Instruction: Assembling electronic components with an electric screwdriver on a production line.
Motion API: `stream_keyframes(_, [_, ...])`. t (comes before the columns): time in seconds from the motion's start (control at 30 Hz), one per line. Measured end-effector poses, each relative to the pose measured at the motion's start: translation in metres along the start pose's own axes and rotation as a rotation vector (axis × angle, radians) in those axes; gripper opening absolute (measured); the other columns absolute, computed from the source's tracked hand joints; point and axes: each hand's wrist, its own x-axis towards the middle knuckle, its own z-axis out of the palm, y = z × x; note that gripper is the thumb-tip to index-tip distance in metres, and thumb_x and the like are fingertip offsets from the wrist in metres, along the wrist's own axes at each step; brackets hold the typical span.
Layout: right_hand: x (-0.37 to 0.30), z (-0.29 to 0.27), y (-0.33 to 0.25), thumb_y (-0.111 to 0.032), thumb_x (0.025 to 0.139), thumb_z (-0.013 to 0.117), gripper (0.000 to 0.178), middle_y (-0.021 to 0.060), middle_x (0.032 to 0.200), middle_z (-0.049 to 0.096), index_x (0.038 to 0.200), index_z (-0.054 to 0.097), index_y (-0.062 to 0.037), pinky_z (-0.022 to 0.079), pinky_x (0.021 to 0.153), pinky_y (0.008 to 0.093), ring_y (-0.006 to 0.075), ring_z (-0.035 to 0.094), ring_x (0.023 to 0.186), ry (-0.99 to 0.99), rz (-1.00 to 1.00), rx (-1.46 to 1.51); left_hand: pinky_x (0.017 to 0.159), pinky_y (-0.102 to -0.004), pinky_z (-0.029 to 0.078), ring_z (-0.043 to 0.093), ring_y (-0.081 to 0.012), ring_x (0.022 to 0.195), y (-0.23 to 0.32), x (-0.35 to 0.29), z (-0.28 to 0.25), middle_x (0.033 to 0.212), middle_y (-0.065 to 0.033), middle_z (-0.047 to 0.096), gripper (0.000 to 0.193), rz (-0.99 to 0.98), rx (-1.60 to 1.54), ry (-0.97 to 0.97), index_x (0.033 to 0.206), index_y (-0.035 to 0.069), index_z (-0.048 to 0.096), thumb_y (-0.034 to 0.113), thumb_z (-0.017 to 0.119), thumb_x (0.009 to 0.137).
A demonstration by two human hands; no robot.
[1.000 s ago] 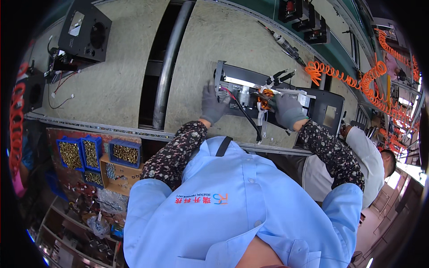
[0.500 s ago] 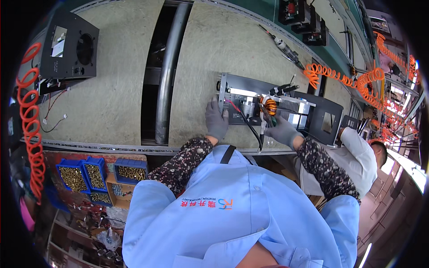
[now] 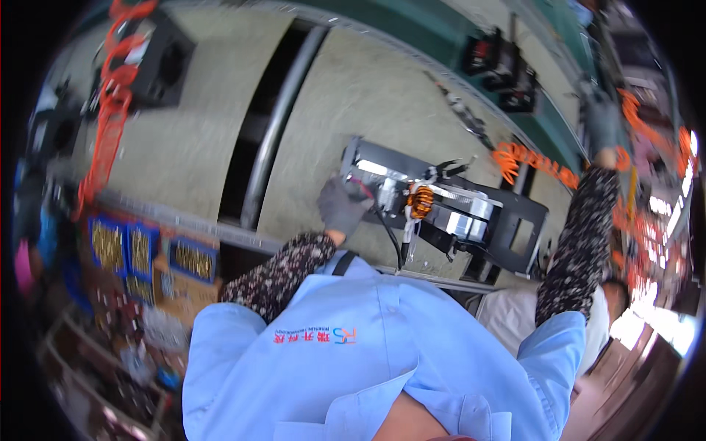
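A dark metal chassis point(image 3: 515, 228) lies at a slant on the bench in front of me. Inside it are silvery heat-sink parts, a copper-coloured wound coil point(image 3: 421, 201) and black cables point(image 3: 390, 234). My left hand point(image 3: 342, 207), in a grey glove, rests against the chassis's left end with its fingers stretched out, close to a red wire. Far to the right, my right hand point(image 3: 603, 125), also gloved, is raised at the end of an outstretched arm, beside the rail over the bench. Motion smears its fingers, and whatever it touches is unclear.
A pen-shaped power tool point(image 3: 465, 114) lies behind the chassis, near an orange coiled hose point(image 3: 533, 163). Black components point(image 3: 500, 70) stand on the back ledge. A dark housing point(image 3: 158, 62) sits far left. Blue screw bins point(image 3: 193, 259) are at lower left. A co-worker point(image 3: 507, 316) is close on my right.
My right hand has left the coil and reached far out to the right and up. My left hand stays at the chassis end. The whole view has tilted and blurred.
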Motion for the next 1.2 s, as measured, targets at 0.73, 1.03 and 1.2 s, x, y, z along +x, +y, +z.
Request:
stream_keyframes(0.73, [-0.093, 0.087, -0.244, -0.014, 0.082, 0.052, 0.028, 0.0112, 0.102, 0.056, 0.107, 0.052, -0.0038, 0.042, 0.077, 0.028, 0.0182, 0.054, 0.093, 0.098, -0.671, 0.431, 0.068, -0.0418, 0.045, 0.057, -0.0316, 0.08, -0.041, -0.016, 0.046, 0.087, -0.0159, 0.059, 0.028, -0.257, -0.171, 0.179, 0.088, 0.008, 0.058, 0.031, 0.054, 0.072])
stream_keyframes(1.03, [-0.274, 0.16, -0.503, -0.001, 0.074, 0.054, 0.025, 0.0098, 0.094, 0.058, 0.099, 0.056, -0.0025, 0.044, 0.07, 0.0249, 0.018, 0.057, 0.083, -0.591, -1.204, 0.603, 0.072, -0.0391, 0.045, 0.058, -0.0312, 0.082, -0.103, -0.103, 0.029, 0.085, -0.0192, 0.059, 0.039, 0.184, 0.007, -0.389, 0.085, 0.002, 0.061, 0.035, 0.055, 0.065])
stream_keyframes(1.2, [-0.388, 0.209, -0.669, -0.008, 0.074, 0.055, 0.016, 0.0136, 0.084, 0.058, 0.089, 0.06, -0.0055, 0.044, 0.068, 0.0339, 0.0296, 0.057, 0.077, -0.673, -1.617, 0.524, 0.066, -0.0397, 0.045, 0.059, -0.0304, 0.075, -0.197, -0.141, -0.032, 0.075, -0.0172, 0.06, 0.034, -0.078, -0.32, -0.271, 0.074, 0.003, 0.063, 0.034, 0.055, 0.066])
